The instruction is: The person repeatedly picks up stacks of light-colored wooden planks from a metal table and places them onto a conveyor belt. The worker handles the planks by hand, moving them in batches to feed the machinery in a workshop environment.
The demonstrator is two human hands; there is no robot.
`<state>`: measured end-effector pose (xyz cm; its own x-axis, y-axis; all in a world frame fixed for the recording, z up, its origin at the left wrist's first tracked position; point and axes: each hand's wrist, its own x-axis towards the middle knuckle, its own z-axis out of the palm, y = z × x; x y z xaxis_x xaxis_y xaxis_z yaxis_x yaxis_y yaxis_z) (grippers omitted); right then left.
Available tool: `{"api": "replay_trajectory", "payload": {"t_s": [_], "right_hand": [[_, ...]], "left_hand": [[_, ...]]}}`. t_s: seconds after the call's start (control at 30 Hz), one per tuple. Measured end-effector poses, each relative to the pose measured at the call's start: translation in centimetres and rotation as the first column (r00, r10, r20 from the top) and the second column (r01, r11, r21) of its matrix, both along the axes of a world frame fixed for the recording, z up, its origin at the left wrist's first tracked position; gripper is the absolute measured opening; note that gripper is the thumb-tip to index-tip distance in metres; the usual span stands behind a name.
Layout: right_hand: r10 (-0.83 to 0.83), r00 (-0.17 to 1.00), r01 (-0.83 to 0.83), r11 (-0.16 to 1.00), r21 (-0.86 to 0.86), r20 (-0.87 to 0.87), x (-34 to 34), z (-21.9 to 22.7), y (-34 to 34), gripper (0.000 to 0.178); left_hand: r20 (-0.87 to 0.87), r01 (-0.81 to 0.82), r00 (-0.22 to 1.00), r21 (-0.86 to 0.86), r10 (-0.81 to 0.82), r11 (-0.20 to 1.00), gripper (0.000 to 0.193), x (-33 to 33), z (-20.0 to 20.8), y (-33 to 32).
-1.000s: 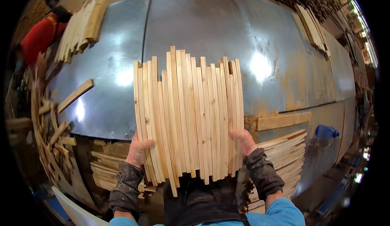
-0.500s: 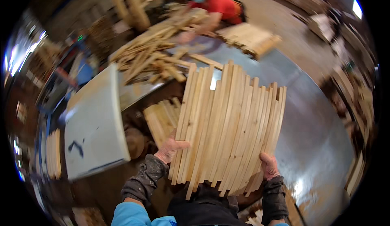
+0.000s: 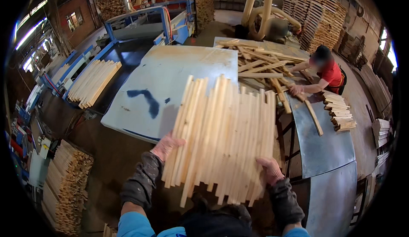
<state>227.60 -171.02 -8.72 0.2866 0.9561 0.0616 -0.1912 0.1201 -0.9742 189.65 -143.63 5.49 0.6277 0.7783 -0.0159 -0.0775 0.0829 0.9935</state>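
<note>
Between my two hands I carry a flat row of wooden strips point(image 3: 223, 139), side by side with uneven ends. My left hand point(image 3: 167, 146), in a pinkish work glove, grips the row's left edge. On its right edge, low down, my gloved right hand point(image 3: 271, 170) presses inward. Both thumbs lie over the outer strips; the other fingers are hidden behind the wood. Just past the row's upper left is a pale table point(image 3: 170, 83) with dark blue stains. The row overlaps part of that table from my viewpoint.
A blue-framed machine point(image 3: 140, 24) stands beyond, with a row of strips point(image 3: 94, 83) on its dark bed. Loose strips point(image 3: 264, 66) heap on a metal table point(image 3: 328, 152) at right, where a person in red point(image 3: 332, 75) handles them. Stacked strips point(image 3: 70, 186) stand at lower left.
My view has swung left, bringing the pale table and blue machine in front of me. The strips stay held between both hands; the metal table now lies to the right.
</note>
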Motion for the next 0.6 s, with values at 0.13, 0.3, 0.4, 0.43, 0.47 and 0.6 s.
{"api": "replay_trajectory", "payload": {"t_s": [0.13,0.3,0.4,0.43,0.47,0.6], "right_hand": [[0.015,0.989,-0.040,0.985,-0.170,-0.148,-0.4,3.3,9.3,0.038],[-0.191,0.894,0.120,0.973,-0.195,-0.404,-2.5,7.0,35.4,0.059],[-0.221,0.881,0.110,0.956,-0.273,-0.419,-2.5,6.9,41.0,0.066],[-0.218,0.880,0.111,0.958,-0.263,-0.422,-2.4,7.1,42.8,0.066],[-0.215,0.877,0.112,0.961,-0.252,-0.430,-2.2,7.7,45.1,0.067],[-0.181,0.883,0.095,0.972,-0.213,-0.434,-2.0,10.1,52.6,0.069]], "left_hand": [[-0.145,-0.070,0.988,-0.084,0.057,0.994,0.070,-1.7,1.8,6.4],[-0.252,-0.136,0.960,-0.051,0.119,0.989,0.073,-2.3,2.9,32.4],[-0.317,-0.137,0.939,0.007,0.132,0.990,0.078,-1.1,2.3,36.8],[-0.352,-0.128,0.925,0.072,0.145,0.989,0.079,-0.9,2.8,38.6],[-0.390,-0.113,0.907,0.138,0.159,0.984,0.080,-0.6,4.1,41.1],[-0.685,0.226,0.697,0.489,0.211,0.842,0.081,-1.5,5.0,52.8]]}}
